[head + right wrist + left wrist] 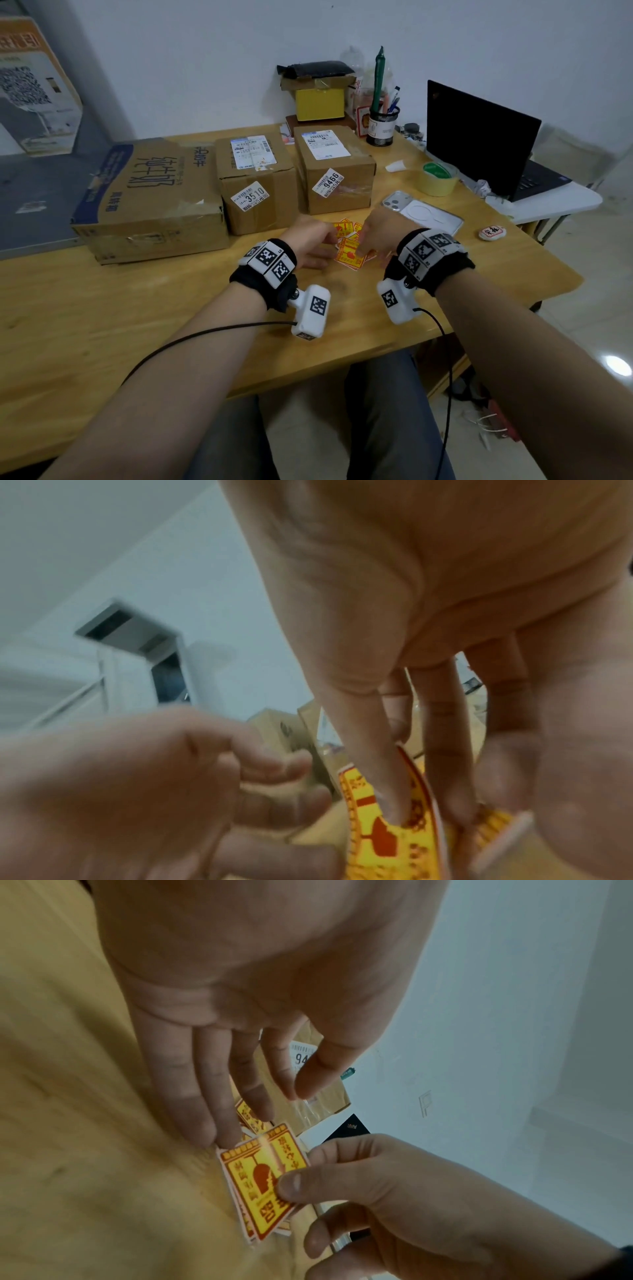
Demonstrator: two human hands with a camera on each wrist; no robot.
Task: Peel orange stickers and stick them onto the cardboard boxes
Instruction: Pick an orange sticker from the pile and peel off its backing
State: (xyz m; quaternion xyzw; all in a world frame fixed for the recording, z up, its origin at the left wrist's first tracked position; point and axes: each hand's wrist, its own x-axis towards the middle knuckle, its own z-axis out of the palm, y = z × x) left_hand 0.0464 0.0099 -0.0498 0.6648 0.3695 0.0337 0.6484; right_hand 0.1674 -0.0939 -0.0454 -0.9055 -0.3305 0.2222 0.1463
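A small pile of orange-and-yellow stickers (349, 255) lies on the wooden table (171, 308) in front of three cardboard boxes: a large flat one (150, 202), a middle one (257, 185) and a right one (335, 171). My right hand (363, 248) pinches the top sticker sheet (253, 1177) between thumb and fingers and tilts it up off the pile. My left hand (327, 240) reaches in with straight fingers (222, 1123), whose tips touch the sheet's far edge. In the right wrist view my thumb presses on the sticker (373, 831).
Right of the stickers lie a phone (421, 212), a roll of masking tape (440, 180) and a small white stone (492, 233). Behind them are an open laptop (479, 137), a pen holder (383, 126) and a yellow box (320, 102).
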